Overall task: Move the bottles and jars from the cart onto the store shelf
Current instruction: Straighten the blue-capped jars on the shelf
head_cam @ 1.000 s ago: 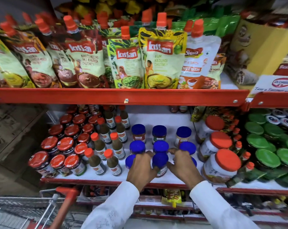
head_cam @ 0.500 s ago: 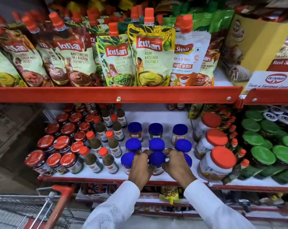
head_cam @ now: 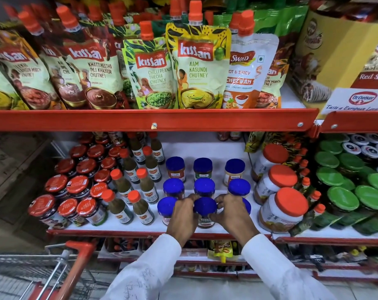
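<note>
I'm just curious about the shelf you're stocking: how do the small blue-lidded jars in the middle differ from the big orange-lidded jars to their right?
The blue-lidded jars are small, with deep blue caps; the orange-lidded jars are far bigger, with wide orange caps.

The blue-lidded jars stand three across in rows; the orange-lidded jars form a single file running front to back.

The left hand and right hand flank a front blue-lidded jar; no hand touches the orange-lidded jars.

Both kinds stand upright on the same white shelf.

Jars point(head_cam: 203, 187) in rows at centre of shelf point(head_cam: 118, 230), bottles point(head_cam: 140, 180) to their left, pouches point(head_cam: 196, 68) on shelf above, cart point(head_cam: 75, 269) below left.
</note>
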Tool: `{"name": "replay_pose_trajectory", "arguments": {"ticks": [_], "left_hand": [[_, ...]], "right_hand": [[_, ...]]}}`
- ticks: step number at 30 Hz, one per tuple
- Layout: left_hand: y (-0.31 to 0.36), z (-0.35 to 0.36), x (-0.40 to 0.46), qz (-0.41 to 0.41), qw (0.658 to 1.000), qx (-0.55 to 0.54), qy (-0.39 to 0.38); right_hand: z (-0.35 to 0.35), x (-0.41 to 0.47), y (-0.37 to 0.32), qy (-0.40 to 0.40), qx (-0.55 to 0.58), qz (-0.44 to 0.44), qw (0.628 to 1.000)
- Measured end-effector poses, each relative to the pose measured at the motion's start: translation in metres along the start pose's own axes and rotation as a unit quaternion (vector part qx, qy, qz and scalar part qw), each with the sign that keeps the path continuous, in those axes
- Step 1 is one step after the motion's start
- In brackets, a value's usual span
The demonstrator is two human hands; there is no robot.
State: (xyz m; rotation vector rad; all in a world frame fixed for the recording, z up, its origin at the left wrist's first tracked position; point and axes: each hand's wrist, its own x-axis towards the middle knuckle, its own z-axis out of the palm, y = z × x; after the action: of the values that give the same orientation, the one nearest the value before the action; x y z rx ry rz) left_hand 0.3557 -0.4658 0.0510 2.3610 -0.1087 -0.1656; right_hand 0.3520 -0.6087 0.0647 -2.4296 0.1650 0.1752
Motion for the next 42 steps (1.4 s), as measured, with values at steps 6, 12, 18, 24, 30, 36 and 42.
{"name": "replay_pose_trajectory", "arguments": {"ticks": [6,12,18,24,30,36,42], "left_hand": [[0.001,-0.002,-0.002,0.001,1.000,0.006,-0.006],[0.003,-0.008,-0.005,0.005,1.000,0.002,-0.013],[0.025,-0.016,-0.010,0.060,0.996,0.028,0.056],[0.068,0.019,-0.008,0.085,0.996,0.020,0.004],[0.082,0.048,0.004,0.078,0.992,0.091,-0.038],[0.082,0.053,0.009,0.060,0.992,0.097,-0.052],[0.083,0.058,0.005,0.066,0.994,0.085,-0.027]], "right_hand": [[-0.004,0.000,-0.001,-0.004,-0.009,0.000,1.000],[-0.010,-0.004,0.001,-0.006,0.002,-0.012,1.000],[-0.048,-0.012,0.028,0.042,0.018,0.005,0.999],[-0.068,-0.016,0.058,0.076,-0.005,-0.003,0.997],[-0.061,-0.017,0.068,0.022,-0.005,0.000,1.000],[-0.064,-0.015,0.073,0.014,0.074,-0.001,0.997],[-0.067,-0.010,0.084,0.030,0.061,-0.030,0.997]]}}
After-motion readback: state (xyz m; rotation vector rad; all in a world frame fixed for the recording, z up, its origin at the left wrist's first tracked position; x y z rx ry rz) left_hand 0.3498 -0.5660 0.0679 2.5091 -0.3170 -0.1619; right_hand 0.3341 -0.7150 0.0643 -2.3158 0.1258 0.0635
